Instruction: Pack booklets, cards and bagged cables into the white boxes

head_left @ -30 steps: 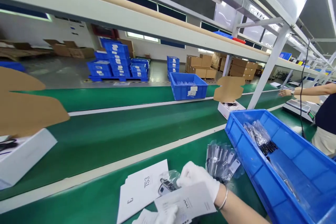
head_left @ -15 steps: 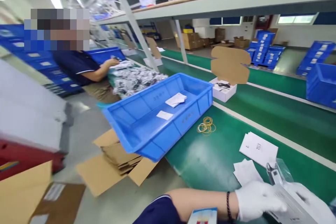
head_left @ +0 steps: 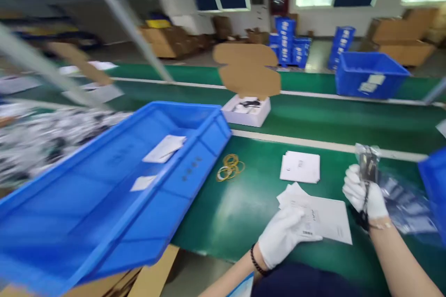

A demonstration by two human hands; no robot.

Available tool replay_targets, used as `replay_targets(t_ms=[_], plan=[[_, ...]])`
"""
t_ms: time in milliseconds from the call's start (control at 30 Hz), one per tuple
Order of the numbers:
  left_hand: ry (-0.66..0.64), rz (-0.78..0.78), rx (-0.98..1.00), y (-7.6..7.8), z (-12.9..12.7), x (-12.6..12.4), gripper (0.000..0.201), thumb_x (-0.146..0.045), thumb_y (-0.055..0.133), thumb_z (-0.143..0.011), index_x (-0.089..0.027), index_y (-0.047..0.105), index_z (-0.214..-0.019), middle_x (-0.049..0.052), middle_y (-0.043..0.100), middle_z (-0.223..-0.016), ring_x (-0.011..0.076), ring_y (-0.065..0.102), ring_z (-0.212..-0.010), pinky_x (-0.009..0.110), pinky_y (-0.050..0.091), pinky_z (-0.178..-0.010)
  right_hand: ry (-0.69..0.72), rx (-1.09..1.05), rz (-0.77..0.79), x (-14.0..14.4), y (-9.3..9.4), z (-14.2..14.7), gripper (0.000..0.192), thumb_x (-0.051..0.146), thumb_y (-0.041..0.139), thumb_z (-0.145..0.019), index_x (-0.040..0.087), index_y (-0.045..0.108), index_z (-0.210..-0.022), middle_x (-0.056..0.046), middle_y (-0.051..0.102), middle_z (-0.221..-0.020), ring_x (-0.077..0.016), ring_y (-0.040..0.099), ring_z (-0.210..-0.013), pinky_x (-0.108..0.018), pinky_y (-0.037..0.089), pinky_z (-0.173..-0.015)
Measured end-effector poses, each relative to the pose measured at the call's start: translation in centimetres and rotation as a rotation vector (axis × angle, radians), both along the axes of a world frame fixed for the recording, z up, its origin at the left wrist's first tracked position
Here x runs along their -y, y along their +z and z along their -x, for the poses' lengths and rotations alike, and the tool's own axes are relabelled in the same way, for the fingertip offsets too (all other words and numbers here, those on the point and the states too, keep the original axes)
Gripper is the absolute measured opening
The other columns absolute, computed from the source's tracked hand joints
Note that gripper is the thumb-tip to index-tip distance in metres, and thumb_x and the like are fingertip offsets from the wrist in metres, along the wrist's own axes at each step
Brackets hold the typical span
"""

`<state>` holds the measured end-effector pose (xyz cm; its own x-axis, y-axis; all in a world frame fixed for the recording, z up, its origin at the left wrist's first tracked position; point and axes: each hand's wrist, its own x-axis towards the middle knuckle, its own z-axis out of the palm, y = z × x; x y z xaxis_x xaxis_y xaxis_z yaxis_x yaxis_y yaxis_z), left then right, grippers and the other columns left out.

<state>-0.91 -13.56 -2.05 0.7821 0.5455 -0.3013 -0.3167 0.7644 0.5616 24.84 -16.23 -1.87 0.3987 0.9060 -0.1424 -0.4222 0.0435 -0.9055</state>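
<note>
My left hand (head_left: 284,236), in a white glove, is closed on the near-left end of a white printed booklet (head_left: 332,218). Loose white papers (head_left: 291,192) lie just beyond that hand, partly under the booklet. On the right, my gloved right hand (head_left: 360,195) grips a dark power adapter (head_left: 368,164) in a clear plastic bag, held upright. Its black cable hangs down across the palm. A stack of white cards (head_left: 300,167) with small print lies on the green bench (head_left: 244,213) between and beyond the hands.
A long blue bin (head_left: 195,171) with white papers stands at left, beside some rubber bands (head_left: 230,167). An open white box (head_left: 249,113) with a raised cardboard lid sits behind. Clear bags (head_left: 407,204) and another blue bin edge (head_left: 435,181) lie at right.
The view has swung right. My hands, together at the lower right before, are now apart: the left on the booklet, the right raised with the bagged adapter. The co-worker has left view.
</note>
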Motion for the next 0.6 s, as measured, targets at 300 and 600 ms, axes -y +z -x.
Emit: replay_targets(t_ms=[300,600], plan=[[-0.107,-0.018,-0.107,-0.7,0.3,0.0,0.036,-0.03,0.073,-0.085,-0.016,0.064,-0.117,0.014,0.067,-0.123,0.0318,0.067,-0.11,0.044,0.061,-0.084,-0.031,0.019,-0.052,0.8,-0.1,0.6,0.031,0.054,0.054,-0.078,0.027,0.039,-0.083,0.008,0.031,-0.062,-0.0101,0.008,-0.041,-0.027,0.009,-0.041],[-0.104,-0.009,-0.069,0.0,0.4,0.2,0.029,-0.025,0.069,-0.088,-0.018,0.066,-0.116,0.013,0.07,-0.119,0.0281,0.071,-0.1,0.04,0.062,-0.079,-0.027,0.069,-0.024,1.1,0.8,0.3,0.032,0.057,0.053,-0.079,0.026,0.043,-0.08,0.008,0.033,-0.059,-0.0096,0.013,-0.038,-0.026,0.013,-0.039]])
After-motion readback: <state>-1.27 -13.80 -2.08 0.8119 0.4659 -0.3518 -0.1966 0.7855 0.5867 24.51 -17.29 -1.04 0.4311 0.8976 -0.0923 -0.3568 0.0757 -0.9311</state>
